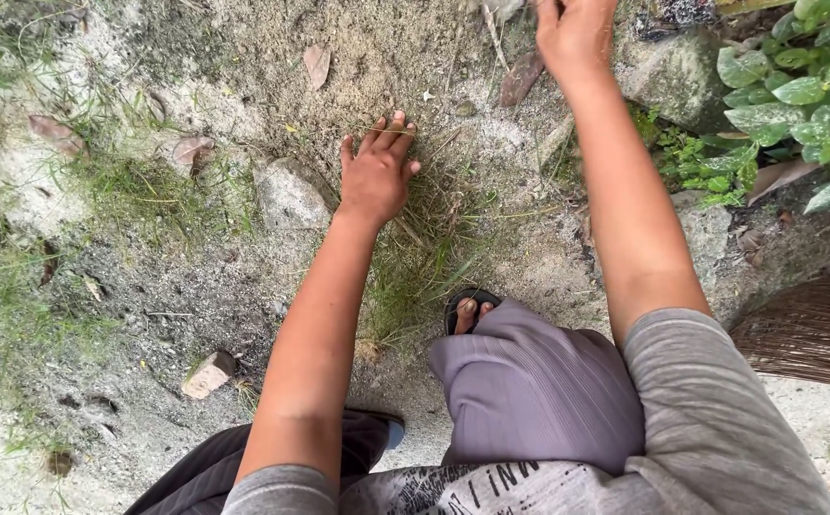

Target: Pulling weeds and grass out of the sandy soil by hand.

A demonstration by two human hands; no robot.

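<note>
My left hand [377, 172] reaches down to the sandy ground, fingers spread, resting on thin dry grass blades [425, 238] beside a pale stone [291, 195]. My right hand [575, 33] is stretched farther out at the top edge of the view; its fingers are cut off by the frame, near a brown dead leaf [522, 76]. Whether it holds anything is hidden. My knee in purple cloth [529, 391] and my toes in a dark sandal [470, 310] sit between the arms.
A brown broom head [811, 329] lies at the right. Green leafy plants [797, 86] and a grey rock [677, 76] stand at the upper right. A small brick-like stone [209, 374] lies at the lower left. Grass patches [5, 305] cover the left side.
</note>
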